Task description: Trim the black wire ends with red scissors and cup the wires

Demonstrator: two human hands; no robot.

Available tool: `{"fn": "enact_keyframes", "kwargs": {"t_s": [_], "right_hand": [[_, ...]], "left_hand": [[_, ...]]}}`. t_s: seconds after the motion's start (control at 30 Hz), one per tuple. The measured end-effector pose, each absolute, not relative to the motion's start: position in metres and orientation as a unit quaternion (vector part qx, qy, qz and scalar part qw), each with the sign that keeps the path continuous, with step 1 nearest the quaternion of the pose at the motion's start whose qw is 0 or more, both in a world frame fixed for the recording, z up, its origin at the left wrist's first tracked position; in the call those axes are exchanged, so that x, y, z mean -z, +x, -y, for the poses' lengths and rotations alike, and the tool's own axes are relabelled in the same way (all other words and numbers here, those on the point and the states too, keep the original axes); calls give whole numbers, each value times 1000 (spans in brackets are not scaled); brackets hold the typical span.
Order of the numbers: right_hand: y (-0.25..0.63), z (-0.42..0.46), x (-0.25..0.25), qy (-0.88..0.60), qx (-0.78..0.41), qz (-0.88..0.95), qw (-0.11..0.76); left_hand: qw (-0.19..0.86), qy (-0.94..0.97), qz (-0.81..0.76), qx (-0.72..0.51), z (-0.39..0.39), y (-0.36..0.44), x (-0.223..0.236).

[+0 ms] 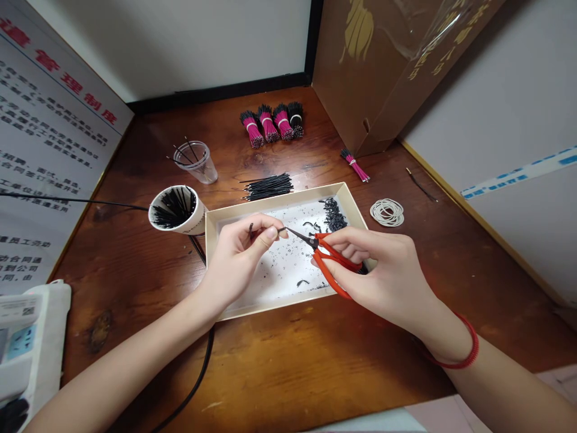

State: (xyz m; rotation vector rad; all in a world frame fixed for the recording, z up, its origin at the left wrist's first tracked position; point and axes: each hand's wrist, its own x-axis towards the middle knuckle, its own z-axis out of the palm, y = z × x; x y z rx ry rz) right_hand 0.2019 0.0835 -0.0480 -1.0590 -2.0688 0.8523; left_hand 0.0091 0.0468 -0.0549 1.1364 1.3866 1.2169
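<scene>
Over a shallow cardboard tray (354, 201), my left hand (246, 249) pinches a short black wire (282, 229) between thumb and fingertips. My right hand (383, 264) is closed round the red handles of a pair of small scissors (331, 258). Their dark pointed tips meet or nearly meet the end of the wire; whether the blades touch it I cannot tell. Inside the tray, a heap of black offcuts (334, 214) lies at the far right, and tiny bits are scattered over the white bottom. Just behind the tray rests a pile of black wires (269, 187).
Left of the tray stand a paper cup (198, 219) full of black wires and a clear plastic cup (210, 171) with a few. Several banded wire bundles (269, 125) lie at the back. Rubber bands (386, 213) and a small pink bundle (356, 166) are right, near a brown box (360, 90).
</scene>
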Motion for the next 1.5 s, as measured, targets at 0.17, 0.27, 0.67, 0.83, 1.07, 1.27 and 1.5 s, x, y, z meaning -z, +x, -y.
{"fn": "enact_keyframes", "kwargs": {"t_s": [0.17,0.27,0.67,0.83,1.07,1.27,1.5], "right_hand": [[203,-83,49,-404,-322,794,320],[203,-83,50,-405,-325,792,320],[201,-83,48,-412,-316,793,319],[202,-82,49,-408,-315,794,323],[203,-82,49,-402,-318,795,323],[201,-82,48,-407,-315,795,321],[202,-82,50,-403,-318,796,321]], "left_hand": [[462,468,-571,-491,-47,9,55],[466,470,-568,-490,-48,9,55],[467,468,-573,-485,-47,10,54],[463,473,-575,-482,-47,10,54],[466,474,-570,-483,-48,9,56],[473,468,-570,-482,-48,10,56],[474,474,-565,-481,-49,10,55]]}}
